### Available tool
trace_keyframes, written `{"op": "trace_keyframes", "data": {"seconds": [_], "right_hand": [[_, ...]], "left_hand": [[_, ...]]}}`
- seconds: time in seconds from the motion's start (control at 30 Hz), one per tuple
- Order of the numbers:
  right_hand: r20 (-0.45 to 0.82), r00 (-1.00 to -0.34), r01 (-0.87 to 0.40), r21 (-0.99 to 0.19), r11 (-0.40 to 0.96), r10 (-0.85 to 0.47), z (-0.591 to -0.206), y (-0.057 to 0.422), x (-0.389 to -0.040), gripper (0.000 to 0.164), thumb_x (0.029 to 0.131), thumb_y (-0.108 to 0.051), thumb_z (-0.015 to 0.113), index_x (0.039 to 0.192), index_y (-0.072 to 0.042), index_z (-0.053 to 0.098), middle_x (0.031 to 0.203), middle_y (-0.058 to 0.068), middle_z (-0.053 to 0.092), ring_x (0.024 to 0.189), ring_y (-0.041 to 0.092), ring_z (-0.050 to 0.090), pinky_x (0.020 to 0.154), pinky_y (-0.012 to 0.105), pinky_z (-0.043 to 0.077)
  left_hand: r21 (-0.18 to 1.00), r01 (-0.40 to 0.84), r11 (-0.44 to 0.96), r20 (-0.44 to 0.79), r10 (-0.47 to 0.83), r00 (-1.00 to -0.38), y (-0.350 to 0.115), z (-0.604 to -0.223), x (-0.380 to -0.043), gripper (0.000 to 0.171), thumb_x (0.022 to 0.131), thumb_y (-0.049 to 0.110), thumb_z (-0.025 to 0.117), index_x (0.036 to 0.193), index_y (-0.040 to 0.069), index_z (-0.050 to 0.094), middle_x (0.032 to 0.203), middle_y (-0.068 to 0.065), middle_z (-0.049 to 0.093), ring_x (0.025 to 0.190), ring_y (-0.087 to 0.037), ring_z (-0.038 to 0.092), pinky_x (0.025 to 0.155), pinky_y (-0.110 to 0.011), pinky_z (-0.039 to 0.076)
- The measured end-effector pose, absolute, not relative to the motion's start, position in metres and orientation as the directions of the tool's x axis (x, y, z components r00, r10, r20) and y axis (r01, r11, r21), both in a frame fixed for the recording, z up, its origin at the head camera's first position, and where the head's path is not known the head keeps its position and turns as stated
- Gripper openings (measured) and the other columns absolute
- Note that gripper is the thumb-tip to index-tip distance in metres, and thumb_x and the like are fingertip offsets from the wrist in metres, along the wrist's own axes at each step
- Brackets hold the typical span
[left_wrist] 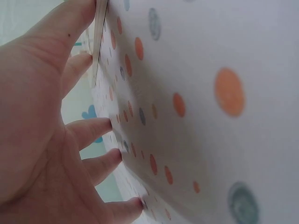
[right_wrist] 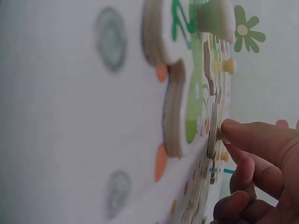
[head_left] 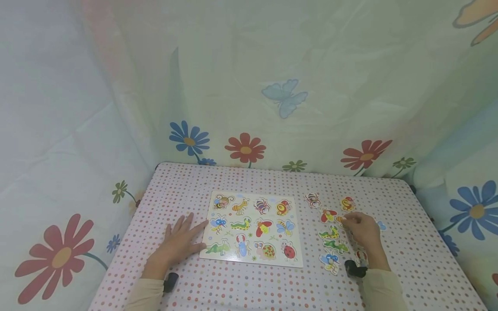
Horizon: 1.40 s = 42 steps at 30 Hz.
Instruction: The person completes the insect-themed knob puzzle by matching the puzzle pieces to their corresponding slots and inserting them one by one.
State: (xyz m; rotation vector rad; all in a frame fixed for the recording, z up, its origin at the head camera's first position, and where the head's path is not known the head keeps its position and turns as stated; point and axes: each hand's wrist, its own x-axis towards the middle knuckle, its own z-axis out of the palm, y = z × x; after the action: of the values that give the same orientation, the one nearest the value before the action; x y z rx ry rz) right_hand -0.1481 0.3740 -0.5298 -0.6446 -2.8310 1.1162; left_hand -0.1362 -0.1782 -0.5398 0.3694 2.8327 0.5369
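A wooden insect puzzle board (head_left: 253, 259) lies on the dotted table, printed with rows of bugs. My left hand (head_left: 180, 242) rests spread at its left side, thumb and index fingertip at the board's edge (left_wrist: 99, 44), the other fingertips on the tablecloth. Among the loose pieces on the right, my right hand (head_left: 363, 231) pinches the small knob of a puzzle piece (right_wrist: 214, 128) between thumb and index finger. An orange-yellow striped end (head_left: 339, 219) of that piece shows in the head view; the hand hides the rest. Close by lies the grasshopper piece (head_left: 336, 245), its knob (right_wrist: 217, 19) upward.
Around the right hand lie a spider piece (head_left: 312, 200), a red beetle piece (head_left: 328, 215), a caterpillar piece (head_left: 328, 232), a blue mosquito piece (head_left: 331, 261), a yellow-red piece (head_left: 347, 203) and a blue-winged piece (head_left: 381, 225). Flowered cloth walls (head_left: 233, 86) stand behind the table.
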Motion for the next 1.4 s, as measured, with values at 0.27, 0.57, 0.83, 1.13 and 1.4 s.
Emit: {"op": "trace_keyframes", "data": {"seconds": [0.27, 0.57, 0.83, 1.13, 1.4], "right_hand": [[-0.115, -0.909, 0.373, -0.651, 0.661, 0.4, -0.529, 0.374, -0.149, 0.035, 0.097, -0.02, 0.063, 0.12, 0.006, 0.062, 0.077, 0.008, 0.055, 0.055, 0.016, 0.051, 0.041, 0.028, 0.043], [-0.107, -0.913, 0.362, -0.657, 0.661, 0.393, -0.521, 0.37, -0.149, 0.042, 0.098, -0.026, 0.062, 0.125, 0.007, 0.06, 0.091, 0.015, 0.059, 0.06, 0.021, 0.055, 0.044, 0.031, 0.047], [-0.085, -0.924, 0.339, -0.63, 0.699, 0.372, -0.511, 0.353, -0.155, 0.04, 0.097, -0.026, 0.064, 0.121, 0.007, 0.063, 0.105, 0.026, 0.063, 0.091, 0.038, 0.058, 0.068, 0.046, 0.051], [-0.082, -0.967, 0.234, -0.657, 0.717, 0.24, -0.508, 0.328, -0.161, 0.038, 0.098, -0.025, 0.065, 0.118, 0.007, 0.064, 0.103, 0.023, 0.066, 0.084, 0.031, 0.061, 0.06, 0.035, 0.049], [-0.009, -0.987, 0.123, -0.681, 0.722, 0.16, -0.508, 0.293, -0.176, 0.031, 0.095, -0.02, 0.068, 0.113, 0.005, 0.069, 0.097, 0.018, 0.068, 0.081, 0.028, 0.062, 0.06, 0.032, 0.05]], "left_hand": [[0.378, 0.215, 0.901, -0.175, 0.297, -0.939, -0.178, -0.54, -0.137, 0.071, 0.092, 0.055, 0.063, 0.155, 0.034, 0.038, 0.166, -0.017, 0.012, 0.149, -0.046, 0.005, 0.112, -0.073, -0.001], [0.385, 0.217, 0.897, -0.177, 0.303, -0.936, -0.179, -0.539, -0.138, 0.071, 0.093, 0.054, 0.063, 0.156, 0.034, 0.037, 0.166, -0.017, 0.011, 0.149, -0.046, 0.004, 0.112, -0.073, -0.002], [0.386, 0.217, 0.897, -0.175, 0.302, -0.937, -0.178, -0.539, -0.138, 0.07, 0.093, 0.053, 0.064, 0.155, 0.034, 0.038, 0.166, -0.017, 0.011, 0.149, -0.046, 0.004, 0.112, -0.073, -0.002], [0.39, 0.203, 0.898, -0.186, 0.293, -0.938, -0.178, -0.54, -0.137, 0.071, 0.092, 0.054, 0.064, 0.155, 0.034, 0.038, 0.166, -0.016, 0.011, 0.149, -0.045, 0.003, 0.112, -0.072, -0.003], [0.395, 0.204, 0.896, -0.185, 0.295, -0.937, -0.179, -0.54, -0.137, 0.07, 0.092, 0.054, 0.064, 0.155, 0.034, 0.039, 0.166, -0.017, 0.012, 0.149, -0.045, 0.003, 0.112, -0.073, -0.003]]}}
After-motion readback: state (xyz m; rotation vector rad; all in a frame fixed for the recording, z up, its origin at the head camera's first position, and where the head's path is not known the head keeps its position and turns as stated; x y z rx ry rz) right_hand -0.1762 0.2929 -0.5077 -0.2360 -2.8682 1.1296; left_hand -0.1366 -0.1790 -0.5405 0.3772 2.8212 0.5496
